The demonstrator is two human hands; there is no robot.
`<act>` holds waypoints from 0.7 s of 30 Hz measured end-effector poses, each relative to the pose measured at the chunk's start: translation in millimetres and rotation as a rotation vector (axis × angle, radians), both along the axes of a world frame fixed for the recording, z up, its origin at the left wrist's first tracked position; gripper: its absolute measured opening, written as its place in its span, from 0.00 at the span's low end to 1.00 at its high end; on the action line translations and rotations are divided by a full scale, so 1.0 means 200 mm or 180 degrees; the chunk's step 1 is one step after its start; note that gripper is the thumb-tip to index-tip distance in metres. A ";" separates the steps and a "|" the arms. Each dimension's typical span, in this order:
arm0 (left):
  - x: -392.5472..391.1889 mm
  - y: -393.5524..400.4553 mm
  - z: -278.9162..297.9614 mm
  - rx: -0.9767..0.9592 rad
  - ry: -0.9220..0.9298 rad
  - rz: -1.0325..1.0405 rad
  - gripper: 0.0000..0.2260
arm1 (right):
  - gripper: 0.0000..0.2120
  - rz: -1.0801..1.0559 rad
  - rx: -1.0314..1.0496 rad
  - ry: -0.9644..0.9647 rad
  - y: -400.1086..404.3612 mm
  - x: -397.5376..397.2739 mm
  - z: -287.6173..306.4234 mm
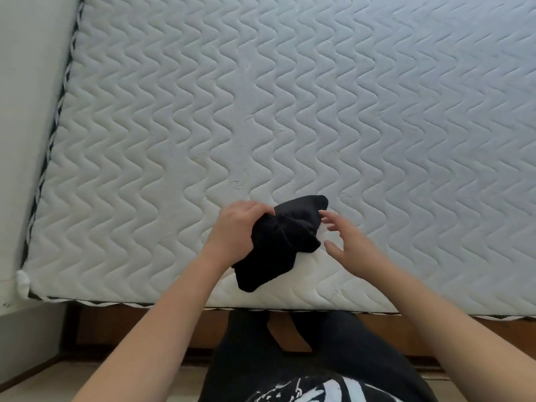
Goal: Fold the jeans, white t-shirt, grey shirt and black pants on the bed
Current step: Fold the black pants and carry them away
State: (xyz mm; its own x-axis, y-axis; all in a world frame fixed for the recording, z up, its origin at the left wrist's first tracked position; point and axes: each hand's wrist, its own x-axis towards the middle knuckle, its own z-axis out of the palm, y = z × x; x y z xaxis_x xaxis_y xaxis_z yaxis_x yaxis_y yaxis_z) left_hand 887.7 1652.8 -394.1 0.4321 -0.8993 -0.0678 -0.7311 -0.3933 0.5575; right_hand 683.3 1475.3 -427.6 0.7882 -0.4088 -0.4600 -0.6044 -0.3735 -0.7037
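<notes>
At the bottom edge, the person's black top with a white print (304, 390) fills the near frame, and below it dark trouser legs (333, 343) stand against the wooden bed frame (162, 317). Both bare forearms reach forward over the near edge of the mattress (290, 111).

The left hand (235, 230) grips a bunched black garment (281, 239), fingers curled over its upper left side and thumb tucked into the folds. This is most likely the black pants, though it is crumpled too tightly to be sure. The bundle is held just above the mattress close to the near edge, its lower end hanging down towards the left wrist and its upper end rounded like a cap.

The right hand (345, 245) is spread, fingers relaxed and slightly bent, holding nothing. Its fingertips (326, 214) are just beside the garment's right edge; whether they touch the cloth cannot be told.

Beyond the hands the mattress stretches away, white and quilted in a wavy zigzag pattern, with a braided dark-and-white piping (55, 123) along its left edge. A pale wall (26, 82) runs beside that edge on the left.
</notes>
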 end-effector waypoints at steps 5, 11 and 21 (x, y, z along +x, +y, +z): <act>-0.03 0.00 0.32 -0.0402 -0.0298 -0.0297 0.22 | 0.36 0.0112 0.0175 -0.0333 0.07 0.07 0.26; -0.01 0.01 0.55 -0.1017 -0.0513 0.0106 0.12 | 0.34 0.0162 0.0438 -0.0561 0.20 0.19 0.55; 0.11 -0.01 0.76 -0.0661 -0.0505 0.0955 0.31 | 0.17 -0.1380 0.0624 -0.1248 0.29 0.33 0.80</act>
